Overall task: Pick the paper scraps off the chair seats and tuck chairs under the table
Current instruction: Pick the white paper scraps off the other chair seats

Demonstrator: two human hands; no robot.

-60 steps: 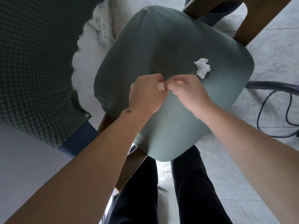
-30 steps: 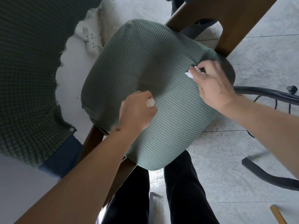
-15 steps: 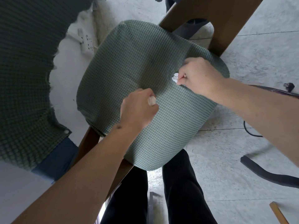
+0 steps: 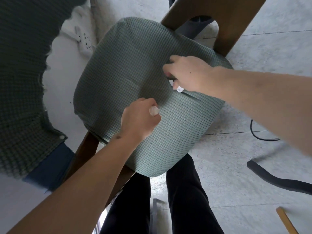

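**Two scraps in hand, chair not yet tucked**

The white paper scrap (image 4: pixel 179 88) sits at the right part of the green chair seat (image 4: pixel 128 68), pinched in the curled fingers of the right hand (image 4: pixel 189 73); only a small bit of it shows below the hand. The left hand (image 4: pixel 140 119), nearer on the seat, is closed around a second scrap (image 4: pixel 154 110) that peeks out by the thumb.

Both holds look slight. Either scrap could slip back onto the seat or down to the floor (image 4: pixel 236 183), since so little paper is caught. With both hands full, pushing the chair may also loosen a scrap.

At the far right a brown wooden table leg (image 4: pixel 234 26) stands just beside the seat's far edge and may block the chair. A black cable (image 4: pixel 260 137) and a dark bar (image 4: pixel 276 179) lie on the floor to the right. A second green-covered chair (image 4: pixel 22 81) stands at the left.
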